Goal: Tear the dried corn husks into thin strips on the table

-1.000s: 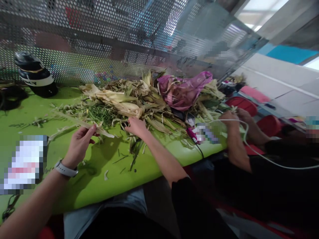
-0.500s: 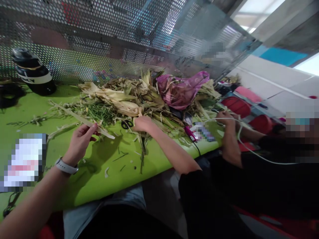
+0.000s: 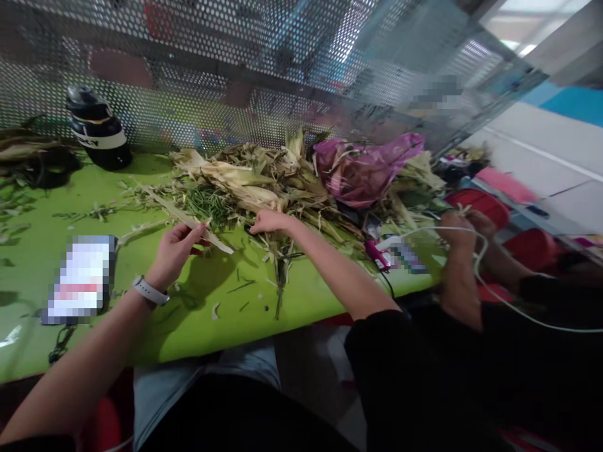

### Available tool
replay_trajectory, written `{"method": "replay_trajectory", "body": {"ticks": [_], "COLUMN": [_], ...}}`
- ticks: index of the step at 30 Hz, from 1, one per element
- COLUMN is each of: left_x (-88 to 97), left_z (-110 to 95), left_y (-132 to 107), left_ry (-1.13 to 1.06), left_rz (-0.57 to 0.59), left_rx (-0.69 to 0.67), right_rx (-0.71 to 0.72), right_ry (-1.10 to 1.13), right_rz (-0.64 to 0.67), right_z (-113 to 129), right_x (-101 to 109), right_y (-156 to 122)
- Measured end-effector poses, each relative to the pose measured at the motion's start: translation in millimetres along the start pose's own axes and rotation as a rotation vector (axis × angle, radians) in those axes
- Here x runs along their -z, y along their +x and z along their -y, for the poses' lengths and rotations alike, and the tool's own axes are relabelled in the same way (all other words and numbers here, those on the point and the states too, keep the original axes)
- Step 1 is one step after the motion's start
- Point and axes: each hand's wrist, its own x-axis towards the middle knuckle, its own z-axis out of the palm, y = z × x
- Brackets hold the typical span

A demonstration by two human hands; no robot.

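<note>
My left hand (image 3: 176, 251), a pale watch strap on its wrist, pinches a long, flat strip of dried corn husk (image 3: 220, 242) between thumb and fingers. The strip slants across the front of the husk pile, from upper left to lower right. My right hand (image 3: 274, 221) is at the near edge of the pile of corn husks (image 3: 254, 179), its fingers curled on black-handled scissors (image 3: 249, 230). Most of the scissors is hidden under that hand. Green shredded strands (image 3: 205, 207) lie between the two hands, and a few thin stalks (image 3: 279, 289) stick out below my right hand.
On the green table (image 3: 198, 333) are a black bottle (image 3: 101, 135), a phone with a lit screen (image 3: 80, 279), a purple plastic bag (image 3: 360, 172) and a magenta glue gun (image 3: 377, 254). A co-worker's hands (image 3: 456, 227) are at the right, near a white cable. A perforated metal panel (image 3: 198, 69) stands behind.
The view has shifted, so things on the table appear further right. My right hand has closed over the scissors' black handles, which lay visible beside it. My left hand still holds the husk strip.
</note>
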Motion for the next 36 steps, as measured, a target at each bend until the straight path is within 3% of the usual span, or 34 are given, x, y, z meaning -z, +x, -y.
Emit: {"method": "replay_trajectory", "body": {"ticks": [5, 11, 14, 20, 23, 29, 36], "left_x": [1.9, 1.9, 0.4, -0.8, -1.3, -7.7, -15.9], "left_z": [-0.8, -3.6, -3.7, 1.0, 2.5, -1.2, -1.4], "left_y": [1.2, 0.3, 0.0, 2.2, 3.0, -3.2, -9.9], "left_ry": [-0.123, -0.245, -0.256, -0.306, -0.317, -0.339, -0.298], "left_rz": [-0.030, -0.036, -0.055, -0.172, -0.210, -0.186, -0.137], "left_rx": [0.023, 0.049, 0.059, 0.039, -0.014, -0.122, -0.115], "right_rx": [0.023, 0.026, 0.002, 0.237, 0.260, 0.287, 0.321], "right_ry": [0.449, 0.840, 1.190, 1.050, 0.972, 0.933, 1.007], "right_rz": [0.085, 0.115, 0.167, 0.227, 0.232, 0.107, -0.044], "right_z": [-34.5, -66.4, -67.3, -39.2, -22.0, 3.5, 22.4], "right_x": [-4.9, -56.5, -80.2, -92.0, -93.8, -101.9, -101.7], "right_y": [-36.7, -103.5, -121.5, -120.7, -115.9, -102.6, -92.1]}}
